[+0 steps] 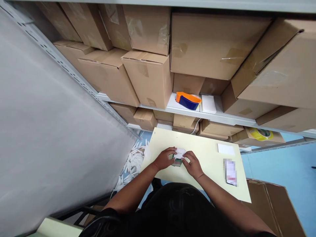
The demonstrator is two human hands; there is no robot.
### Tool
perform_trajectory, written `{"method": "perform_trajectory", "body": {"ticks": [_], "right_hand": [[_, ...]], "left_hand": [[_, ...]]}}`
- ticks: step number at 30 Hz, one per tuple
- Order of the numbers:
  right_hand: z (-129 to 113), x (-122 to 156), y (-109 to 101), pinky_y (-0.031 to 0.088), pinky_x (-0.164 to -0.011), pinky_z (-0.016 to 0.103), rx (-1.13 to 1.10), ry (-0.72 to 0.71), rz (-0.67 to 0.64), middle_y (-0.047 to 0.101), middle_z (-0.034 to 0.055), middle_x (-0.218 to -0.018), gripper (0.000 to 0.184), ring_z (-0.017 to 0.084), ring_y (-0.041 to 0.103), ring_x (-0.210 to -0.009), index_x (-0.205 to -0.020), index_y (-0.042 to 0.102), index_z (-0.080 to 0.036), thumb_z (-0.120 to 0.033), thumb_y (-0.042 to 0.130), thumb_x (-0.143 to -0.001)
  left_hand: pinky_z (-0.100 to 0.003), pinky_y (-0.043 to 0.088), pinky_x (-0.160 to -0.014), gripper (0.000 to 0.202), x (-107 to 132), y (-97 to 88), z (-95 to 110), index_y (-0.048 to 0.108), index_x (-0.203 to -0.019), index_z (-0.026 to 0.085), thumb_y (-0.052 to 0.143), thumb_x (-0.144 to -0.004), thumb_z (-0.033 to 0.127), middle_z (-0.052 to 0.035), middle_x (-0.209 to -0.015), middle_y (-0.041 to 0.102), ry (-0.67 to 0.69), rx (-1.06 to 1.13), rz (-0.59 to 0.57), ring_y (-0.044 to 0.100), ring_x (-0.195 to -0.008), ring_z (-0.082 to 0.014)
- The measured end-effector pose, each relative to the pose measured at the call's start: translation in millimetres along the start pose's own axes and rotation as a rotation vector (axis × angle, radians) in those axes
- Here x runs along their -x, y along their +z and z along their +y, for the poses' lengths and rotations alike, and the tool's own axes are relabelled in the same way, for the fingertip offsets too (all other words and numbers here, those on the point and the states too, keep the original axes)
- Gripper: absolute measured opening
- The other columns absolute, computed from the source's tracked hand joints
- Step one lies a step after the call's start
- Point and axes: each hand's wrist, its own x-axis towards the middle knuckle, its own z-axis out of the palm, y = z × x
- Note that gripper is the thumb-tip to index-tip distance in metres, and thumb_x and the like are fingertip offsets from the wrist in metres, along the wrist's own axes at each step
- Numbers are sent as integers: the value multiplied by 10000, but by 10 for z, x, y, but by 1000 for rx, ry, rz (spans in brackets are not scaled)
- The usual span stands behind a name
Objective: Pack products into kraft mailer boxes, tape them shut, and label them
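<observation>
Left hand and right hand met mid pale yellow tabletop, fingers curled tight on a small white flat packet at its nine and three o'clock edges. Judged light, thin, bendable; best pinched by those edges.

Looks like a stockroom or packing area: metal shelving crammed with taped cardboard boxes, tape dispenser on a shelf, small work table squeezed in front.

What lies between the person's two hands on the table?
In the head view, a small white packet with a green piece beneath it lies between the left hand and right hand; both hands hold it.
</observation>
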Motion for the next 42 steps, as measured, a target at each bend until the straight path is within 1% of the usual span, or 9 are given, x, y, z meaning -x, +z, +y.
{"method": "perform_trajectory", "body": {"ticks": [6,13,18,23,26,29,32,39,42], "right_hand": [[47,-31,38,534,-871,412,-63,114,-37,552,61,-1015,58,238,594,-959,-977,625,-252,-274,609,-926],[45,-22,130,515,-813,391,-101,262,-64,496,24,-953,105,219,550,-887,-839,536,-247,-176,592,-786],[71,0,189,528,-764,369,-159,385,21,516,8,-945,269,206,557,-849,-959,509,-252,-179,590,-713],[116,19,213,556,-709,340,-305,414,15,509,-22,-875,429,187,567,-772,-1112,494,-263,-223,641,-711],[168,39,174,581,-748,364,-369,450,29,567,4,-931,464,202,610,-817,-1157,496,-265,-289,694,-739],[231,91,106,595,-773,386,-424,490,-41,632,45,-982,381,228,653,-876,-1122,544,-257,-331,690,-778],[268,159,50,603,-812,416,-503,517,-148,692,70,-1076,347,259,694,-955,-1127,587,-263,-293,662,-789],[338,260,83,593,-877,478,-604,637,-169,681,121,-1307,414,288,720,-1063,-1272,614,-247,-424,494,-917],[406,288,164,595,-849,482,-592,666,-190,719,115,-1244,438,302,732,-1036,-1244,643,-238,-350,521,-838]], "left_hand": [[-433,448,-1172,363,36,51,-45,731,-1094,229,695,-760,91,-83,-1407,619,-53,101,11,590,-1316,-246],[-445,470,-1154,308,111,101,-45,709,-1135,220,710,-831,170,-108,-1402,607,55,4,-15,588,-1307,-245],[-472,459,-1168,477,243,86,-31,650,-1295,214,771,-844,313,-133,-1503,532,149,-152,-78,512,-1390,-281],[-471,472,-1161,275,274,123,-16,694,-1211,226,616,-947,230,-111,-1469,570,148,-270,-56,539,-1367,-263],[-489,453,-1179,346,275,174,-4,653,-1274,233,608,-933,199,-112,-1495,540,130,-252,-26,509,-1397,-271],[-497,469,-1162,624,321,254,-25,518,-1425,249,693,-831,176,-124,-1551,457,39,-138,53,458,-1434,-295],[-457,584,-1003,836,393,358,-91,391,-1507,264,749,-755,183,-141,-1517,466,-159,28,70,542,-1344,-306],[-428,593,-930,746,426,494,-255,441,-1442,242,721,-757,145,-144,-1425,543,-333,183,41,591,-1268,-293],[-446,592,-928,733,415,514,-294,453,-1415,246,749,-750,155,-147,-1396,563,-343,190,43,612,-1232,-295]]}}
